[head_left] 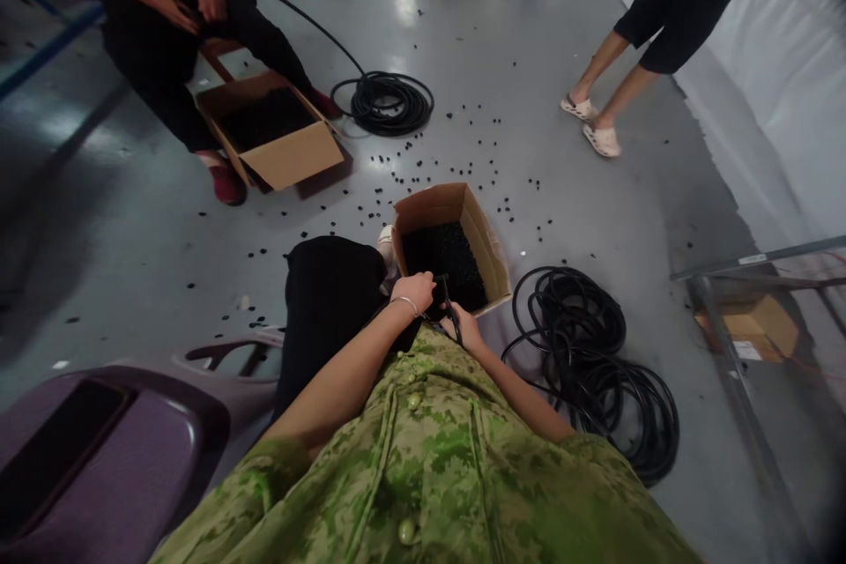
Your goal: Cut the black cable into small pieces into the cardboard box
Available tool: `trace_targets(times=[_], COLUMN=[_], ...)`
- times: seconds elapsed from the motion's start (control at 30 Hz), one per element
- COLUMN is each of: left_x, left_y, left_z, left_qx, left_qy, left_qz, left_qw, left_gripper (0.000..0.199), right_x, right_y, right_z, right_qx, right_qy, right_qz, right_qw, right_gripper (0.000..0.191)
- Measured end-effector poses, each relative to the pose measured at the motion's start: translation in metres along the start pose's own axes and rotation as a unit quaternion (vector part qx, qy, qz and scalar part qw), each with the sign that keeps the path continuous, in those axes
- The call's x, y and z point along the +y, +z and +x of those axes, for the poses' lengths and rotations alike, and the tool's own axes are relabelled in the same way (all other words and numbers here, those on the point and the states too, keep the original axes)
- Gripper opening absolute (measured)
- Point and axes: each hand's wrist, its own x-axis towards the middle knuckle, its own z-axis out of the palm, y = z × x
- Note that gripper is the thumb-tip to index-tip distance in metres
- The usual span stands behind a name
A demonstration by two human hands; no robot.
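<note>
Both hands meet just above the near side of a cardboard box (pixel 489 251) filled with small black pieces (pixel 446 251). My left hand (pixel 413 291), with a bracelet at its wrist, is closed in a pinch at a dark bit too small to name. My right hand (pixel 468 330) is wrapped round a thin black hose (pixel 453 310), whose upper end points toward the left fingertips. Whether the left fingers touch that hose end, I cannot tell. Loose coils of black hose (pixel 575 317) lie on the floor just right of the box.
Small black pieces are scattered over the grey floor. A seated person (pixel 172 18) has another open box (pixel 297 157) and a hose coil (pixel 389 101) nearby. Another person's legs (pixel 634 62) stand back right. A purple stool (pixel 152 458) carries a phone-like dark slab (pixel 59 449); a metal frame (pixel 733 352) stands right.
</note>
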Motion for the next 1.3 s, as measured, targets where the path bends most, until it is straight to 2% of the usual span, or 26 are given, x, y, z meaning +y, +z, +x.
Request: trace_targets(times=[0.27, 0.73, 0.9, 1.3], left_x=[-0.0002, 0.0011, 0.0021, 0.0018], left_y=[-0.0014, -0.0005, -0.0040, -0.0022], left_z=[-0.0008, -0.0002, -0.0019, -0.0007], left_qx=[-0.010, -0.021, -0.027, -0.022], left_qy=[0.008, -0.014, -0.011, -0.012], left_qz=[0.006, -0.011, -0.011, -0.007], left_qw=[1.000, 1.000, 1.000, 1.000], left_gripper=[0.034, 0.033, 0.034, 0.032], right_x=[0.0014, -0.0042, -0.0044, -0.0050], right_y=[0.0022, -0.0019, -0.0015, -0.0019], right_z=[0.0011, -0.0022, -0.0023, -0.0012], right_qx=[0.010, -0.006, 0.005, -0.003], right_qy=[-0.004, 0.007, 0.026, 0.010], right_qz=[-0.017, 0.051, 0.049, 0.033], right_qw=[1.000, 0.999, 0.998, 0.999], right_gripper=[0.032, 0.033, 0.033, 0.032])
